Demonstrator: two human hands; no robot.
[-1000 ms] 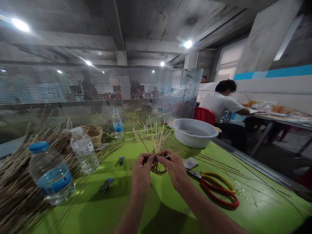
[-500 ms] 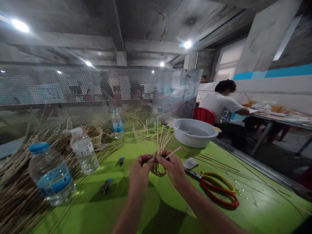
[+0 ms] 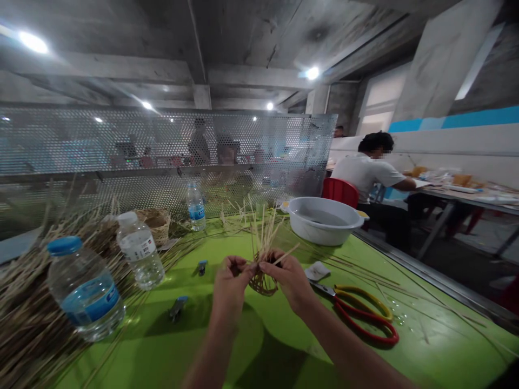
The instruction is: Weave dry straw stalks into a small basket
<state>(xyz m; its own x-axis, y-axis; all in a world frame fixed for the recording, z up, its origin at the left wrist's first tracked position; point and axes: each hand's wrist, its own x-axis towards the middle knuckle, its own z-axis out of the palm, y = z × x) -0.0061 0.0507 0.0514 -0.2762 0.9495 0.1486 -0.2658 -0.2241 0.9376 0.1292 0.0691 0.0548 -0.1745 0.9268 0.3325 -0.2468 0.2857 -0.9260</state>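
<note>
A small woven piece (image 3: 264, 282) of tan strips is held up over the green table (image 3: 178, 351), with loose strip ends fanning upward and a rounded lattice below. My left hand (image 3: 232, 281) pinches its left edge between thumb and fingers. From the other side my right hand (image 3: 288, 275) grips it, the thumb near my left fingertips and one strip sticking out to the upper right. Scissors (image 3: 360, 310) with red and yellow handles lie right of my right hand, beside a crumpled white scrap (image 3: 317, 271).
Three water bottles (image 3: 87, 294) and a heap of dry strips (image 3: 36, 324) occupy the left, near a small basket (image 3: 158, 224). Two clips (image 3: 177, 308) lie left of my hands. A grey basin (image 3: 322, 221) stands at the back right. A person (image 3: 368, 173) sits beyond.
My left hand has shifted slightly left. The upright strips now spread further left, one standing apart from the rest. Both hands keep their grip on the woven piece.
</note>
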